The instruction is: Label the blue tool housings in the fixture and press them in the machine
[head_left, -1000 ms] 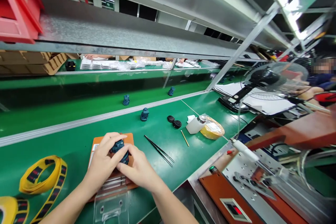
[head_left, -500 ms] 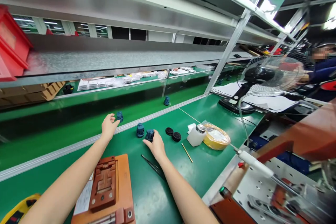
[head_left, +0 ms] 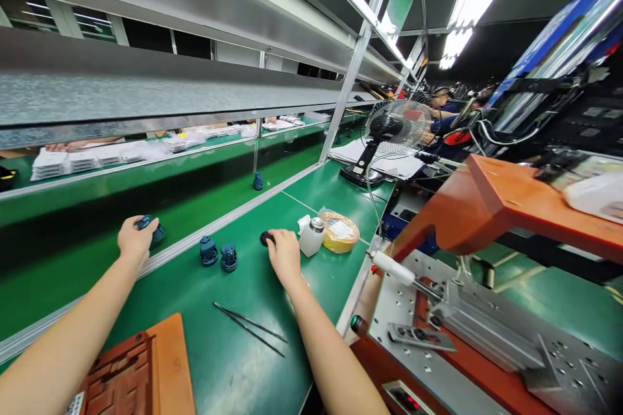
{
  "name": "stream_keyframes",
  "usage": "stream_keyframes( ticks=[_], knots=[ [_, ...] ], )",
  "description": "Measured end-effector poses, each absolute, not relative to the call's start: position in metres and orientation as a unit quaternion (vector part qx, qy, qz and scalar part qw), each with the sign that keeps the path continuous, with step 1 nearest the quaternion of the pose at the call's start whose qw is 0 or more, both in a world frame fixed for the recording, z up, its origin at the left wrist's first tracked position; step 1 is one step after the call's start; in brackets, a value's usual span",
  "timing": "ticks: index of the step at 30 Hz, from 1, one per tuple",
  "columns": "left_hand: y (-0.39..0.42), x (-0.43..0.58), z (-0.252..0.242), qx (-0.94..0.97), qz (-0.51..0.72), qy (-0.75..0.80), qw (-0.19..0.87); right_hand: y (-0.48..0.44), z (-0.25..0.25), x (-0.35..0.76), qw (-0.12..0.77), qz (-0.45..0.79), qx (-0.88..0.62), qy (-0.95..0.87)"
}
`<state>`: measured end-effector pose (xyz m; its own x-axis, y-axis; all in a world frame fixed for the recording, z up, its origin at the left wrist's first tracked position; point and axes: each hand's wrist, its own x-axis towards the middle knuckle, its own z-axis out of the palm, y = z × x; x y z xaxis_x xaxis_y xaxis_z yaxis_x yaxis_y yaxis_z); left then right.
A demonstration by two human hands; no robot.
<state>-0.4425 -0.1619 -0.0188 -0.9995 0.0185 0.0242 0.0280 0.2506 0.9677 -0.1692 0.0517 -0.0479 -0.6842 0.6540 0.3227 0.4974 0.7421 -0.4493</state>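
My left hand [head_left: 134, 239] is stretched out over the conveyor belt [head_left: 73, 272] and is closed around a small dark blue part [head_left: 150, 227]. My right hand [head_left: 283, 255] rests on the green bench with its fingers curled over small black round caps [head_left: 265, 238]; only one edge of them shows. Two more blue parts [head_left: 217, 254] stand upright on the bench between my hands. Black tweezers [head_left: 250, 328] lie nearer to me.
A white bottle [head_left: 311, 237] and a yellow tape roll [head_left: 339, 231] sit right of my right hand. An orange fixture [head_left: 141, 369] lies at lower left. Another blue part [head_left: 257, 181] rides the belt. A desk fan [head_left: 389, 136], an orange press [head_left: 491, 207] and other workers are at right.
My left hand has closed on the blue part on the belt. My right hand let go of a blue part beside the other and moved right onto the black caps. The view swung right.
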Motion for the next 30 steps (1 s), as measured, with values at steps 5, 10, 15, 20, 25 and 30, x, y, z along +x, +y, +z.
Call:
stream_keyframes(
  ticks=[5,10,15,20,25,30],
  knots=[
    [-0.196,-0.421,0.010,0.036,-0.715,-0.695,-0.070,0.077,-0.036,-0.218,0.134,0.130,-0.397,-0.899],
    [-0.252,-0.364,0.042,-0.006,-0.783,-0.589,-0.199,0.068,-0.022,-0.217,0.154,0.162,-0.371,-0.901],
    [-0.291,-0.299,0.049,-0.020,-0.799,-0.534,-0.274,-0.006,0.001,-0.183,0.242,0.286,-0.181,-0.909],
    [-0.303,-0.251,0.043,-0.023,-0.808,-0.493,-0.320,-0.105,0.019,-0.139,0.339,0.498,0.121,-0.789],
    [-0.307,-0.221,0.044,-0.003,-0.824,-0.466,-0.323,-0.135,0.020,-0.125,0.352,0.506,0.118,-0.778],
    [-0.314,-0.203,0.047,-0.008,-0.832,-0.466,-0.302,-0.140,0.022,-0.116,0.353,0.522,0.113,-0.768]
  ],
)
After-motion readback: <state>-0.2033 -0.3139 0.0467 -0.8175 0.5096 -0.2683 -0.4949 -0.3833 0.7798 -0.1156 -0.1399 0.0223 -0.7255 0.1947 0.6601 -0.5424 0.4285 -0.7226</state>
